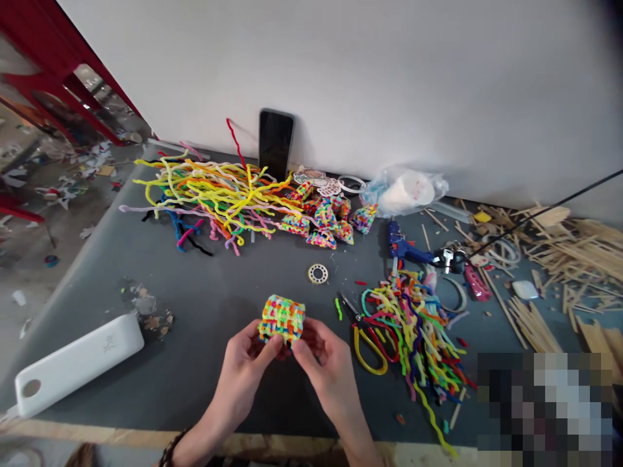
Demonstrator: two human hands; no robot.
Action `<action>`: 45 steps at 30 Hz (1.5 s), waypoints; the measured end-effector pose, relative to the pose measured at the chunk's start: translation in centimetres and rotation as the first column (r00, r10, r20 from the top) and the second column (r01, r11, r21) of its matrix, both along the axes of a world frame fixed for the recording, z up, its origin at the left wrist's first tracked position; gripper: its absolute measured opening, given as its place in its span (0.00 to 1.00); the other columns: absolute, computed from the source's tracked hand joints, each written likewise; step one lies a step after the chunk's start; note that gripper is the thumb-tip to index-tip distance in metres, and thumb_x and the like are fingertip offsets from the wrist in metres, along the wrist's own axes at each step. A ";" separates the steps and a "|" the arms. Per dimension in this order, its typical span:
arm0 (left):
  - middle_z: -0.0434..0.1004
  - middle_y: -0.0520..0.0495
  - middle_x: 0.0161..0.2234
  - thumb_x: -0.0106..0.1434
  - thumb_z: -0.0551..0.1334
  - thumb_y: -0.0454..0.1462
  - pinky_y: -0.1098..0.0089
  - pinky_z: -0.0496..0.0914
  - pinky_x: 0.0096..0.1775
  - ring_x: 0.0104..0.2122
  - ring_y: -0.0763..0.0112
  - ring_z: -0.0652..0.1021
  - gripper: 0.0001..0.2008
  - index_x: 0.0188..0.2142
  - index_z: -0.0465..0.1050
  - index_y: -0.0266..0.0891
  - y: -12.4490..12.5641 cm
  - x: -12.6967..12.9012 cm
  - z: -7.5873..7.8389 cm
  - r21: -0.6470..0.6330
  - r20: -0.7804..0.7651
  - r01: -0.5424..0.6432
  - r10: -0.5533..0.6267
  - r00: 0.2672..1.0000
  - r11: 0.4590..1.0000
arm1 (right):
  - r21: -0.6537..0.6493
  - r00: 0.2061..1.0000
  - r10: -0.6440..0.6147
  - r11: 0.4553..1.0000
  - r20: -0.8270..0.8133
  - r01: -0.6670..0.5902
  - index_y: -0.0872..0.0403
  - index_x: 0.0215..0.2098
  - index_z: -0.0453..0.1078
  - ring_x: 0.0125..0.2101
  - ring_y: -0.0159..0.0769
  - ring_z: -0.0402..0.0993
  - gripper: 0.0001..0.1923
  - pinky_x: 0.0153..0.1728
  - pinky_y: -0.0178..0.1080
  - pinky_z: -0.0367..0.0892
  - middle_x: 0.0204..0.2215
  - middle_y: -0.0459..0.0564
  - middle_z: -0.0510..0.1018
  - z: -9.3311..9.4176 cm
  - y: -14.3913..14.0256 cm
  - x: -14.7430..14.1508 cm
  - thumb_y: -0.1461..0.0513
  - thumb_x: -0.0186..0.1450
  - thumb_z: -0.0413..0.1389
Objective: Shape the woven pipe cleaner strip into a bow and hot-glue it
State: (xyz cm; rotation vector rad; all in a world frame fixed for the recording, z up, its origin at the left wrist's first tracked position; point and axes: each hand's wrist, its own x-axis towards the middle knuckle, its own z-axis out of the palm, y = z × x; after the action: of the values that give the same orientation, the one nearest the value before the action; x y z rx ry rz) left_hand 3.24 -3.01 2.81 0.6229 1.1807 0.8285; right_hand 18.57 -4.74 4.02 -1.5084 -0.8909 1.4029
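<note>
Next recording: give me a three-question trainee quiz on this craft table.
1. True or false: both hands grip the woven multicoloured cube.
2. What lies directly right of the right hand? A) the white power bank B) the yellow-handled scissors C) the phone
3. What stands propped against the wall behind the big pile of pipe cleaners?

Key:
1. True; the left hand and right hand pinch its lower edge.
2. B
3. The phone.
</note>
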 end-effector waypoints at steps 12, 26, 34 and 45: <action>0.81 0.47 0.39 0.71 0.62 0.48 0.72 0.71 0.41 0.37 0.66 0.77 0.16 0.47 0.77 0.38 0.0 -1.5 0.3 0.215 -0.269 0.220 -0.159 0.950 0.952 | 0.022 0.985 -0.081 0.997 0.153 0.078 0.52 0.43 0.80 0.33 0.37 0.78 0.12 0.36 0.35 0.73 0.33 0.48 0.84 -1.0 -0.8 -0.3 0.54 0.70 0.60; 0.64 0.56 0.23 0.73 0.59 0.46 0.76 0.57 0.24 0.22 0.76 0.61 0.17 0.30 0.67 0.40 -1.4 -0.4 -1.2 0.307 -0.482 0.114 0.051 0.875 0.945 | 0.198 0.921 -0.234 0.964 0.310 0.178 0.51 0.44 0.75 0.35 0.38 0.81 0.10 0.38 0.36 0.75 0.37 0.50 0.82 -2.5 -2.4 -1.9 0.55 0.72 0.57; 0.86 0.40 0.43 0.69 0.66 0.49 0.64 0.77 0.47 0.41 0.61 0.82 0.19 0.48 0.84 0.37 -1.6 -0.6 -0.6 -0.023 0.148 0.040 -0.036 0.988 0.999 | 0.085 0.915 -0.393 0.919 0.089 0.386 0.52 0.41 0.72 0.33 0.35 0.76 0.14 0.36 0.35 0.71 0.33 0.47 0.79 -3.5 -1.2 -0.7 0.50 0.71 0.59; 0.89 0.41 0.36 0.61 0.73 0.45 0.74 0.77 0.37 0.34 0.66 0.84 0.13 0.41 0.88 0.39 -1.2 -0.9 0.2 0.048 -0.018 0.098 -0.097 0.995 0.994 | 0.061 0.939 -0.342 0.939 0.033 0.340 0.52 0.39 0.71 0.32 0.35 0.74 0.13 0.35 0.35 0.68 0.33 0.46 0.79 -3.7 -1.5 -1.1 0.51 0.72 0.58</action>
State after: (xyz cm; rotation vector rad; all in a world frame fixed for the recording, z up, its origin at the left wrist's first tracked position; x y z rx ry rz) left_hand 2.38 -4.18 3.00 0.7223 1.1376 0.7728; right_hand 17.46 -6.24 0.28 -1.5698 -0.6481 1.0885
